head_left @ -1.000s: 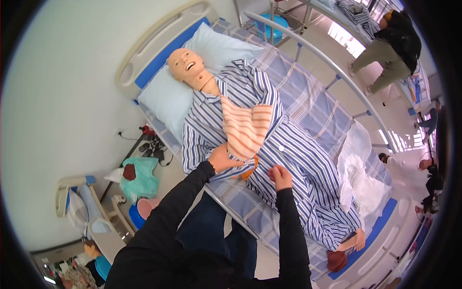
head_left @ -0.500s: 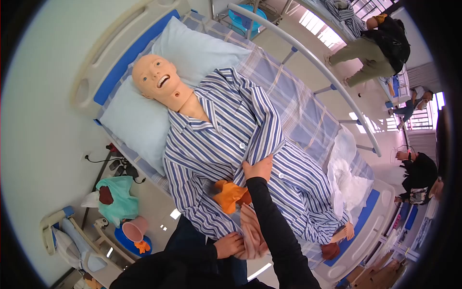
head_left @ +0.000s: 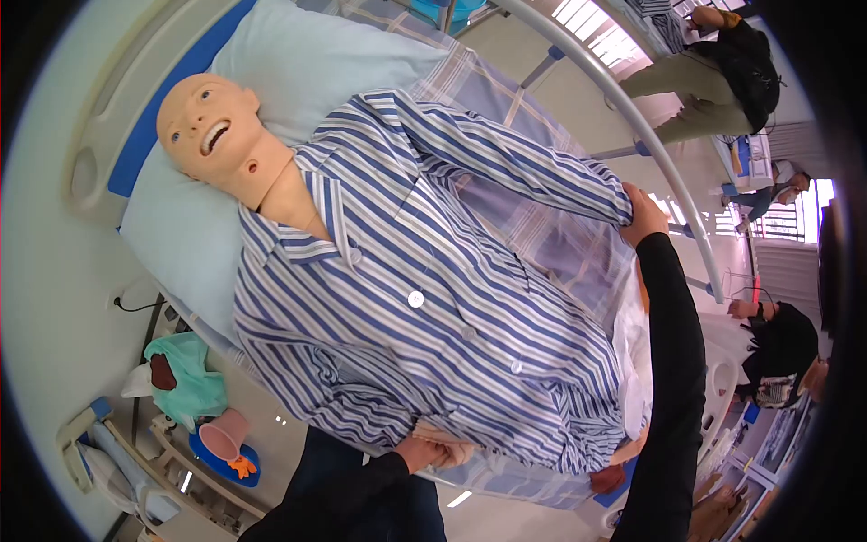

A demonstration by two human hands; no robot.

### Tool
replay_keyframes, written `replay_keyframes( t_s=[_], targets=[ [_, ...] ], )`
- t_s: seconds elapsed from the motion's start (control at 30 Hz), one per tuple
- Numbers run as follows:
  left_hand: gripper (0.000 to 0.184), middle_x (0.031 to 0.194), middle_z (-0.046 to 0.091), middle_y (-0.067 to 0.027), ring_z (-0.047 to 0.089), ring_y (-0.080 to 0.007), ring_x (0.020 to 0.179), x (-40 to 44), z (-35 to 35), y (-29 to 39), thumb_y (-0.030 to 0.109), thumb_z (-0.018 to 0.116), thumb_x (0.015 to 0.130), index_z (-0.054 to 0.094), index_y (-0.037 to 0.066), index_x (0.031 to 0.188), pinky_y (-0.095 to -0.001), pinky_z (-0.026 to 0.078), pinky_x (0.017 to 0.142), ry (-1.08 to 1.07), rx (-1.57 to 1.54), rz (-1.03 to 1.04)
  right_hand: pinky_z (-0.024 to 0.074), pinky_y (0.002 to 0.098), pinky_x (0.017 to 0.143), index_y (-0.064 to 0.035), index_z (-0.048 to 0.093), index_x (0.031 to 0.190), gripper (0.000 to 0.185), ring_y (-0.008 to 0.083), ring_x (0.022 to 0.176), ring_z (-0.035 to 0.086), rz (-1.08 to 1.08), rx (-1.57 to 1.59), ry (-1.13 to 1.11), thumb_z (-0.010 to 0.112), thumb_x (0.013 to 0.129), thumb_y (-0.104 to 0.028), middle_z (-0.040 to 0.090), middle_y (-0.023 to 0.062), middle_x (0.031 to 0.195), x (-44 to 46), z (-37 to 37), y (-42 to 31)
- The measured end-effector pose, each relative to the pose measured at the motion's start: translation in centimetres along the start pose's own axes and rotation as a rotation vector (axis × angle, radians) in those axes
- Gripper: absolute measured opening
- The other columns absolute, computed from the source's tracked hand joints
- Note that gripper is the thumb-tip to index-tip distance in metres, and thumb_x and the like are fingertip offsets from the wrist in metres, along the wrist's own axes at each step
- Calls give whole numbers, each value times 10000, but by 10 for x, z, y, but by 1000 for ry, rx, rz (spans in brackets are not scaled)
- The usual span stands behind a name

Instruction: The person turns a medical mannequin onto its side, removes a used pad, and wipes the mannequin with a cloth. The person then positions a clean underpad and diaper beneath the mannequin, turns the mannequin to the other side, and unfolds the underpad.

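A manikin [head_left: 212, 135] with an open mouth lies on its back in blue-and-white striped pyjamas [head_left: 388, 253], its head on pale blue pillows [head_left: 316, 68]. My right hand [head_left: 643, 215] is closed around the cuff end of the manikin's outstretched sleeve [head_left: 542, 176], near the far bed rail. At the near edge of the bed, my left hand [head_left: 423, 453] is closed on a peach cloth [head_left: 454, 450], beside the end of the other sleeve. The manikin's hand at the far cuff is hidden by my fingers.
A curved metal rail [head_left: 623, 104] borders the bed's far side. By the wall are a green bag [head_left: 191, 384], a pink bucket [head_left: 224, 434] and a blue basin [head_left: 203, 461]. A person in dark clothes [head_left: 741, 77] stands beyond the rail, with other people further right.
The peach cloth has moved off the manikin's chest to the near bed edge. My right hand has moved across, and the far sleeve, folded over the belly before, is now stretched towards the rail.
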State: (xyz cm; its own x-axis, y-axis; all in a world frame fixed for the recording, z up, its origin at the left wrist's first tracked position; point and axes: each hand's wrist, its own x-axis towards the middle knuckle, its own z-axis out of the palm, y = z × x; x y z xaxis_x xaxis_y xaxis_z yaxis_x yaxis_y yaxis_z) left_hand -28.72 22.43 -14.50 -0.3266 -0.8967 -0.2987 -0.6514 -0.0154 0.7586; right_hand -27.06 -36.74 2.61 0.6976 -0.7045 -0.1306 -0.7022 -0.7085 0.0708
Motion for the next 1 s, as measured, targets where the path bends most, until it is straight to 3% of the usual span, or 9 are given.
replay_keyframes(
  t_s=[0.17, 0.3, 0.4, 0.5, 0.6, 0.67, 0.73, 0.9, 1.0],
  targets=[
    [292, 980, 680, -92, 653, -238, 907, 21, 43, -8, 230, 435, 912, 645, 99, 1069, -422, 487, 832, 106, 9, 65, 450, 359, 952, -134, 505, 1208, 654, 322, 1126, 554, 80, 314, -50, 703, 594, -26, 608, 130, 1151, 24, 160, 15],
    [328, 1163, 622, -133, 585, -303, 1077, 39, -35, 6, 254, 542, 882, 618, 99, 1161, -436, 438, 932, -514, -241, -130, 431, 384, 969, -110, 456, 1248, 752, 348, 1134, 534, 62, 323, -94, 783, 571, -74, 583, 164, 1147, 19, 192, 24],
    [352, 1071, 650, -108, 604, -311, 1024, 26, 0, 15, 237, 655, 800, 627, 101, 1124, -434, 451, 892, -368, -94, -130, 416, 417, 978, -96, 345, 1360, 967, 372, 1145, 497, 8, -37, -118, 854, 539, -134, 527, 187, 1173, -1, 147, 19],
    [204, 828, 633, -152, 630, -316, 781, -8, -79, 21, 239, 639, 837, 615, 66, 941, -368, 480, 662, 246, -951, -473, 438, 378, 947, -36, 458, 1300, 668, 333, 1097, 542, 19, 286, -89, 767, 721, -159, 553, 175, 1139, -44, 99, -7],
    [190, 801, 604, -123, 600, -226, 760, -32, -113, -7, 185, 579, 906, 578, 38, 1026, -321, 461, 691, 1166, -831, -991, 445, 349, 921, -10, 551, 1207, 363, 287, 1085, 563, 53, 891, -113, 617, 886, -167, 561, 151, 1168, -71, 89, -50],
    [291, 924, 585, -149, 573, -208, 864, -24, -107, -42, 239, 533, 952, 527, 3, 1122, -319, 443, 759, 1507, -993, -929, 410, 352, 962, -26, 502, 1279, 405, 288, 1145, 530, -157, 774, -92, 547, 931, -228, 559, 161, 1199, -82, 56, -119],
    [385, 1103, 562, -172, 540, -217, 984, 7, -68, -64, 308, 453, 995, 480, -20, 1194, -340, 420, 844, 1370, -708, -912, 383, 359, 993, -31, 478, 1308, 444, 331, 1172, 506, -341, 731, -140, 527, 938, -272, 545, 189, 1230, -91, 51, -157],
    [613, 1272, 501, -185, 476, -278, 1155, 61, 0, -17, 467, 331, 988, 387, -45, 1320, -312, 340, 981, 1174, -1189, -956, 385, 370, 990, -5, 576, 1209, 639, 352, 1152, 542, 85, 605, -486, 364, 953, -551, 601, 239, 1170, -98, 161, -53],
    [745, 1365, 453, -163, 449, -281, 1228, 76, -18, 29, 566, 267, 972, 340, -57, 1373, -311, 328, 1035, 1080, -1990, -986, 382, 396, 977, 69, 578, 1173, 884, 403, 1170, 517, 406, 438, -648, 271, 889, -710, 598, 297, 1134, -93, 200, 22]
  ],
)
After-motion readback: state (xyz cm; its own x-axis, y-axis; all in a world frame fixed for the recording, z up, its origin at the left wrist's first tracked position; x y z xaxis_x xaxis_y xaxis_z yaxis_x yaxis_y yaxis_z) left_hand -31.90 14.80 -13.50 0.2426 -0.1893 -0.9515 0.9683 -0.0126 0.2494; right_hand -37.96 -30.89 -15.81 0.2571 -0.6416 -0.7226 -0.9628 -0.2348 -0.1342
